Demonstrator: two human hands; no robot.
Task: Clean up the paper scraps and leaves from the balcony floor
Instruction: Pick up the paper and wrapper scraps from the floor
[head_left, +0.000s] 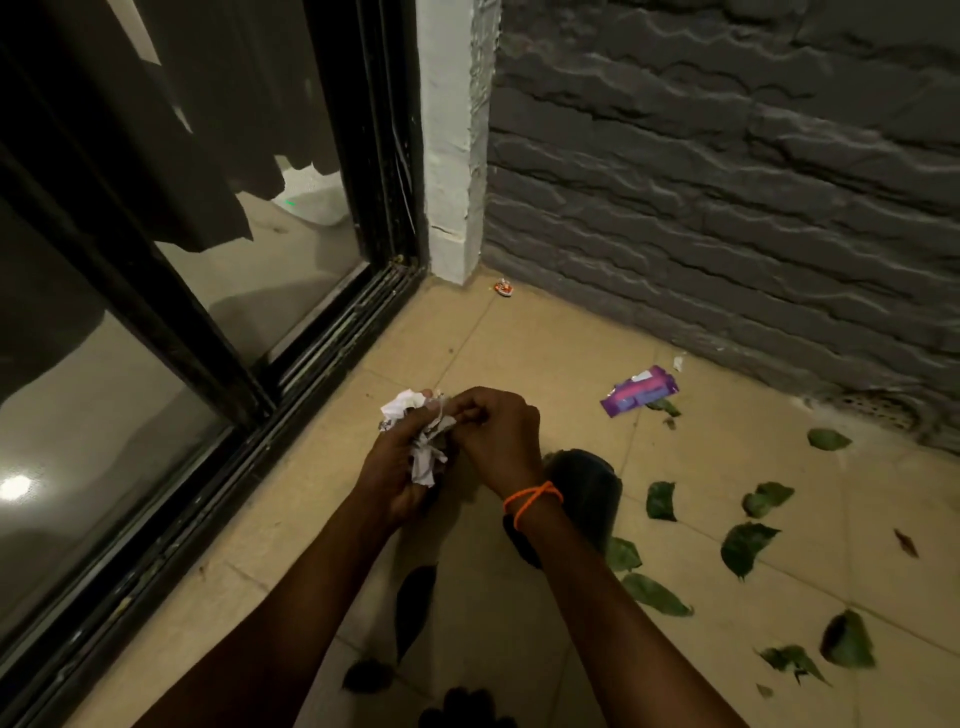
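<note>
We hold gathered paper scraps in both hands; leaves and a purple wrapper beside the wall remain.

The left hand and the right hand meet above the tiled balcony floor, both curled around a wad of crumpled paper scraps. An orange band circles the right wrist. A dark cylindrical container stands just right of the hands. Beyond the container lies a purple wrapper. Green leaves are scattered on the floor right of the container. A small red scrap lies near the grey wall, well beyond the wrapper.
</note>
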